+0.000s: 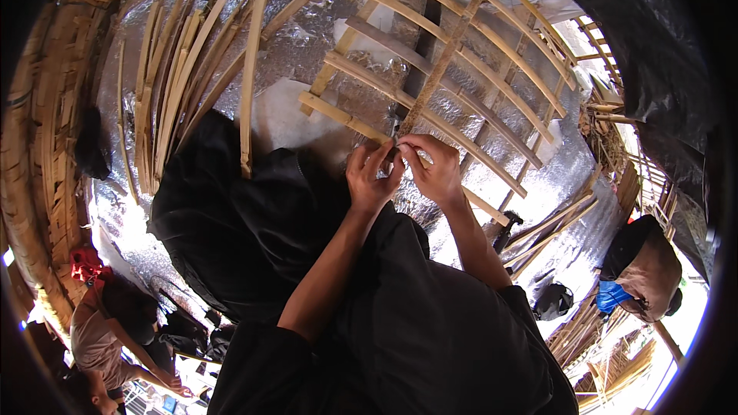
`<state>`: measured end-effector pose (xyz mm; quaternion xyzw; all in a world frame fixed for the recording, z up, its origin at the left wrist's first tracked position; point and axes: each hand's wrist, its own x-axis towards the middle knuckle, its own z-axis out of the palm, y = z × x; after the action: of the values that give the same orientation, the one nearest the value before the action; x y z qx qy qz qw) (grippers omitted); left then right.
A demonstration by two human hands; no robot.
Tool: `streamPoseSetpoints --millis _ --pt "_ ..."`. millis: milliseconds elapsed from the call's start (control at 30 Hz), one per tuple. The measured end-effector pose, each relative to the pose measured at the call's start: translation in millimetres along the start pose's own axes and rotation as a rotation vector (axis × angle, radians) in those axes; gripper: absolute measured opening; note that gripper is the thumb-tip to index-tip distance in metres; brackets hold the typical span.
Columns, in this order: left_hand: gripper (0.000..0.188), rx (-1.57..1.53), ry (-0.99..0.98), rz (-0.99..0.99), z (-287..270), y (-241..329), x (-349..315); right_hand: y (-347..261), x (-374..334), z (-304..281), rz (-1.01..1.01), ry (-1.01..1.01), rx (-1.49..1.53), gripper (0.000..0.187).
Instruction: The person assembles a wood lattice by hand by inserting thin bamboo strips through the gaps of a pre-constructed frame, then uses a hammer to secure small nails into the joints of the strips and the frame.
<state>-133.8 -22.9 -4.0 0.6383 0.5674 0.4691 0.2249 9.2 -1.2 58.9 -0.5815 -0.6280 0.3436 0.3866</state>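
Note:
A lattice of bamboo slats (453, 54) lies against a silver foil sheet (307, 38). One long slat (442, 61) runs across the others down to my hands. My left hand (373, 177) and my right hand (434, 169) meet at its lower end, fingers pinched together on something small and thin at the joint with the lowest cross slat (338, 114). What they pinch is too small to name. My black-clothed lap (254, 223) fills the middle.
Loose bamboo strips (165, 84) fan out at upper left, one long strip (250, 69) standing apart. Curved bamboo bundles (38, 146) line the left rim. A person (108, 338) sits at lower left, another person (642, 269) bends at right. More slats (550, 223) lie by my right.

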Motion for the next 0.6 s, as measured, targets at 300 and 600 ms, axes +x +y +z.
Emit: streamPoseSetpoints --millis 300,600 --pt "0.037 0.041 -0.029 -0.019 -6.6 5.4 2.2 -5.3 -0.7 2.1 -0.041 0.018 -0.060 0.010" --pt "0.036 0.105 0.002 0.071 -10.9 1.3 2.8 -0.6 -2.1 7.5 -0.066 0.020 -0.058 0.011"
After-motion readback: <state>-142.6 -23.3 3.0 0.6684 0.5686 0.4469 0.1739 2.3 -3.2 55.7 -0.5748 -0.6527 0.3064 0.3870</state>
